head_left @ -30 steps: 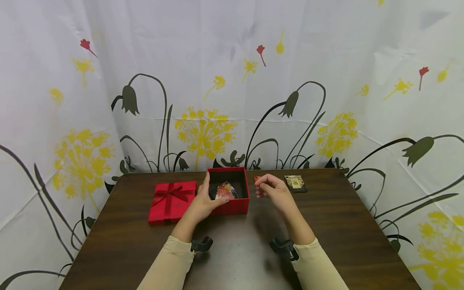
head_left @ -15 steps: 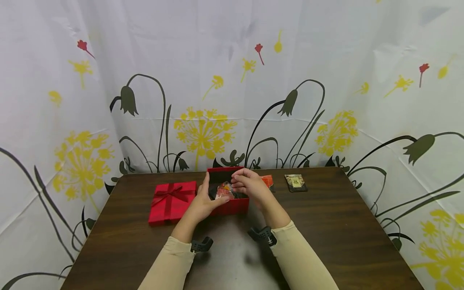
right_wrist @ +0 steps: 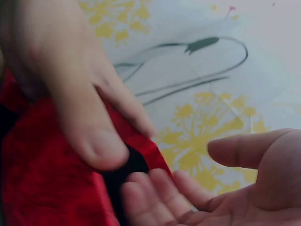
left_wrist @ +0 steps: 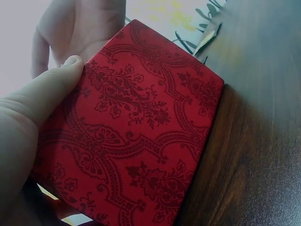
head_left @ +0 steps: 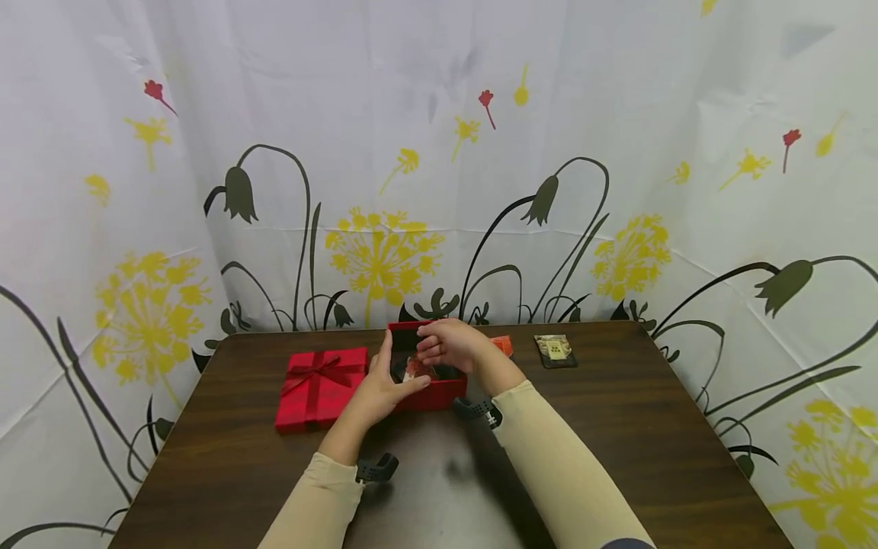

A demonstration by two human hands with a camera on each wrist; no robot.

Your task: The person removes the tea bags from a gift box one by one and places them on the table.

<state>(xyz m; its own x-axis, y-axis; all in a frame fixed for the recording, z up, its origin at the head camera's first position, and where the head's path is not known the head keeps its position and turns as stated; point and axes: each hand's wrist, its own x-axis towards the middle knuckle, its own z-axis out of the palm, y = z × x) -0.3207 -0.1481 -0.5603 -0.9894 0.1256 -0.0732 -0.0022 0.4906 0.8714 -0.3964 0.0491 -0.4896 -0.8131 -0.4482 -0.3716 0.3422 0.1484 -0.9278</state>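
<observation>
A red patterned gift box (head_left: 434, 397) stands without its lid near the back of the table. My left hand (head_left: 373, 390) holds it by the left side, the thumb over the front rim, as the left wrist view also shows. Inside the dark interior lies a clear-wrapped reddish packet (head_left: 414, 369), partly covered by my hands. Over the box's opening hovers my right hand (head_left: 449, 347). In the right wrist view its fingers (right_wrist: 164, 195) are loosely bent, the thumb stands apart, and nothing is seen between them.
The red lid (head_left: 324, 387) with a ribbon bow lies left of the box. An orange packet (head_left: 504, 345) lies just right of it, partly behind the right wrist. Farther right is a dark packet (head_left: 555, 351) with a yellow label. A printed curtain (head_left: 425, 152) hangs behind the table.
My right hand has moved left from beside the orange packet to over the box, leaving more of that packet visible. The left hand keeps its place on the box.
</observation>
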